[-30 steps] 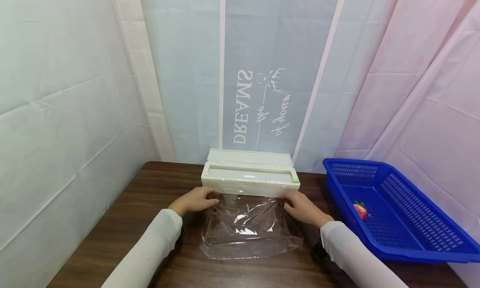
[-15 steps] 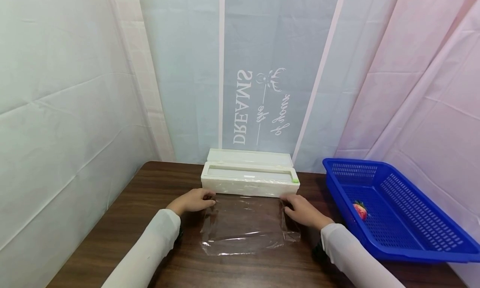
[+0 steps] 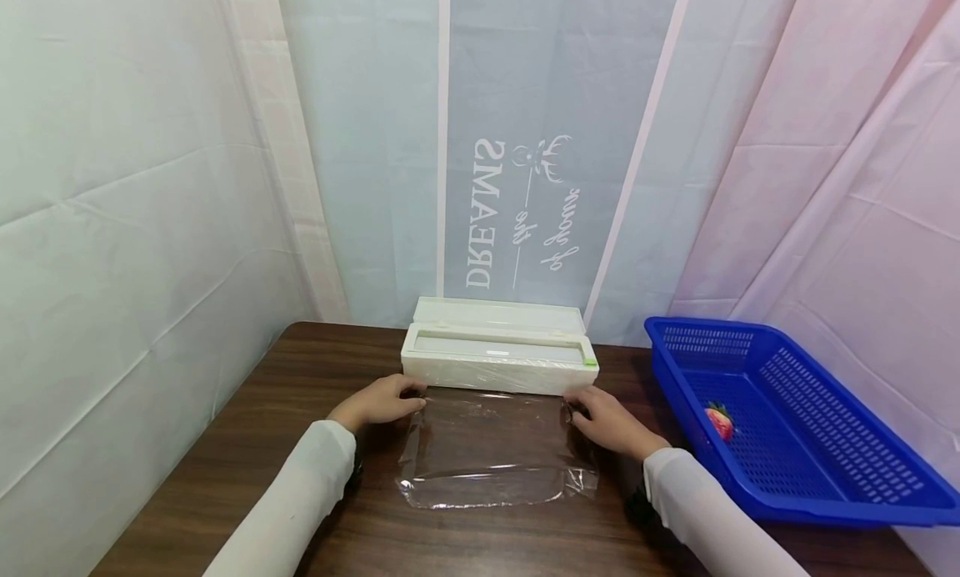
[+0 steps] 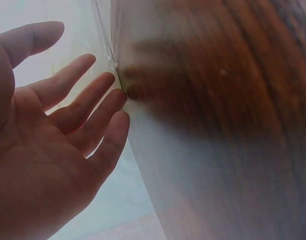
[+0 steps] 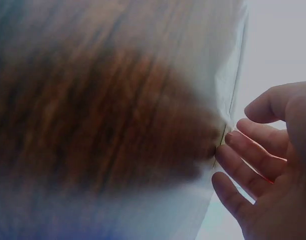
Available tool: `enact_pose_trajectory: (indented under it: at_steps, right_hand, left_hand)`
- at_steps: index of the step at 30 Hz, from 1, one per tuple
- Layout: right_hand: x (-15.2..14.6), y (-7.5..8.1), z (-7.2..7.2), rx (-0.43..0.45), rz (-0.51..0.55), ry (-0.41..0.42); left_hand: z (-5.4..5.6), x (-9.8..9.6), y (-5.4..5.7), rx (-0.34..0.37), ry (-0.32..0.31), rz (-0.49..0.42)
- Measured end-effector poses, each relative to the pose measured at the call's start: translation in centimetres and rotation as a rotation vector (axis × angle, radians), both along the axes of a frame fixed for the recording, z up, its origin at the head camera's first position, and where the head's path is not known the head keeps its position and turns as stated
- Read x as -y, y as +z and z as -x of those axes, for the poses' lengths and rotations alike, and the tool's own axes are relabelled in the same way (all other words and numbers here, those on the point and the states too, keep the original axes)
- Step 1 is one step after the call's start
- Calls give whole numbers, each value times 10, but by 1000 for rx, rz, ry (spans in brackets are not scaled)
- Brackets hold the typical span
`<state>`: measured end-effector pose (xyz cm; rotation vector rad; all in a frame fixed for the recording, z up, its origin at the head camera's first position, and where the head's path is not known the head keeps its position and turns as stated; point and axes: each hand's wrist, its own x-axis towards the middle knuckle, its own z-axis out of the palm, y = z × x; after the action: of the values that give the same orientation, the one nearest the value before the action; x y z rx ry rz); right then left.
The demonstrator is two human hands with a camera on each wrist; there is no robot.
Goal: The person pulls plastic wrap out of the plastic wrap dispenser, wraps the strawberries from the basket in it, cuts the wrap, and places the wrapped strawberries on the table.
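A sheet of clear cling film (image 3: 487, 444) runs from the front of a white cling film dispenser box (image 3: 495, 377) toward me over the table. The box's lid (image 3: 498, 314) is flipped up at the back. At the film's left side near the box, my left hand (image 3: 381, 400) has its fingertips down by the film edge; the left wrist view shows this hand's thumb (image 4: 38, 42) held apart from the loosely extended fingers. Mirroring it, my right hand (image 3: 609, 418) touches down at the film's right side, its thumb (image 5: 268, 102) also apart from the fingers.
To the right stands a blue perforated basket (image 3: 840, 510) with a red strawberry-like fruit (image 3: 720, 422) inside. A green slider (image 3: 589, 362) sits at the box's right end. Curtains (image 3: 525, 102) enclose the dark wooden table (image 3: 225, 477) at the back and sides.
Both hands have shifted slightly outward from the film's middle, the left one to the left. The film now lies flatter and smoother, with its near edge a little farther from me.
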<state>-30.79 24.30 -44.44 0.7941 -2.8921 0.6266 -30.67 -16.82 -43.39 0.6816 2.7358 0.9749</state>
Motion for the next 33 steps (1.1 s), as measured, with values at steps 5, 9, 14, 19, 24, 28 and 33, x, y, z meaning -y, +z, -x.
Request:
enact_pose_trajectory:
  at_steps: [5, 9, 14, 19, 24, 28, 33]
  right_hand:
    - [-1, -3, 0, -16, 35, -21]
    - [-2, -3, 1, -7, 55, -52]
    - [-6, -1, 3, -35, 55, -98]
    - [-8, 2, 4, -94, 78, -117]
    - [-7, 6, 1, -102, 89, -130]
    - [-6, 8, -1, -142, 107, -136]
    - [-5, 8, -4, -167, 123, -140]
  left_hand:
    - [1, 4, -1, 18, -1, -15]
    - [-1, 6, 1, 5, -4, -26]
    - [-3, 8, 5, -9, 15, -64]
    - [-6, 9, 6, -28, 42, -97]
    - [-11, 10, 7, -57, 65, -91]
    - [-15, 10, 7, -84, 93, -74]
    - [-20, 10, 6, -129, 98, -79]
